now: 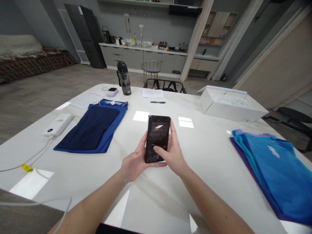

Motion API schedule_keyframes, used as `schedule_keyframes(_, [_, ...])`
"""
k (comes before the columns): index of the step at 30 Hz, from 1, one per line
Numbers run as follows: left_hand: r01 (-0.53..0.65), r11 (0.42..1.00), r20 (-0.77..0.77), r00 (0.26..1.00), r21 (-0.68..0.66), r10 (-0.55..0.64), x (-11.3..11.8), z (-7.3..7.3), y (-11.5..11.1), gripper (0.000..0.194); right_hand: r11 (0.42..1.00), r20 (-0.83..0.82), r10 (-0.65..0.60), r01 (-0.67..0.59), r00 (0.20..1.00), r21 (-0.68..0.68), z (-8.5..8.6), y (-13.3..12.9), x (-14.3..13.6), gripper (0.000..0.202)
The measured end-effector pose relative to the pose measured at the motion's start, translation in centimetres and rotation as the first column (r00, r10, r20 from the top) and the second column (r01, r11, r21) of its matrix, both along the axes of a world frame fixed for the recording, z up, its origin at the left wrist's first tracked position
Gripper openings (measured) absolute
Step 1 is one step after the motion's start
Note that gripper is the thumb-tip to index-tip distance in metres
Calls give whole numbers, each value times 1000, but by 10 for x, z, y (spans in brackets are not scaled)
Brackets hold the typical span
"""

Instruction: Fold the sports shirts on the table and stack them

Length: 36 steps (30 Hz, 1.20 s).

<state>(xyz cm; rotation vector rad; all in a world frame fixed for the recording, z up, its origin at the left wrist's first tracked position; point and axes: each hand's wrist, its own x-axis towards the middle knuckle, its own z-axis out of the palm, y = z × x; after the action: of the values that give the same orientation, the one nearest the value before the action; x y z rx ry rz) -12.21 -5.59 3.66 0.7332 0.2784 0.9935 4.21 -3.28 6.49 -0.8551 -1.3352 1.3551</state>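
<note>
Lying in both hands above the table, the black rectangular smartphone [158, 138] tilts toward the wearer, its dark screen facing up. The left hand [133, 165] is wrapped on its left side and lower end; the right hand [175, 155] grips the right edge, thumb laid over the lower screen. A press of that thumb could tip the phone if the left hand's hold loosened, and the bright reflection on the glass could hide text and cause a wrong tap.

Beyond lies a slim dark pen [158, 102] on the glossy white table [204, 152]. To the left sit folded navy and blue garments [95, 126] and a white slab-shaped power bank [58, 124]; to the right, stacked blue, teal and purple garments [275, 162]. A thin pale cable [36, 203] runs close by the left forearm, so a careless sweep could snag it.
</note>
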Motion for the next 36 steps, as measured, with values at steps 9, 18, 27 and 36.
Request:
schedule_keyframes(9, [7,1000,14,1000,-2,-7,-1,-1,1,82,1000,-25,7,-6,1000,24,-4,2,1,104])
schedule_keyframes(18, [-21,1000,10,1000,-11,21,-2,-1,1,79,999,-142,-1,-6,990,-51,-7,4,3,91])
schedule_keyframes(27, [-51,998,-21,999,-32,50,-2,1,1,79,984,-205,-52,15,977,-177,-8,6,5,71])
schedule_keyframes(36, [-54,998,-25,998,-24,54,-3,3,2,78,978,-246,-42,-11,968,-207,-5,7,4,74])
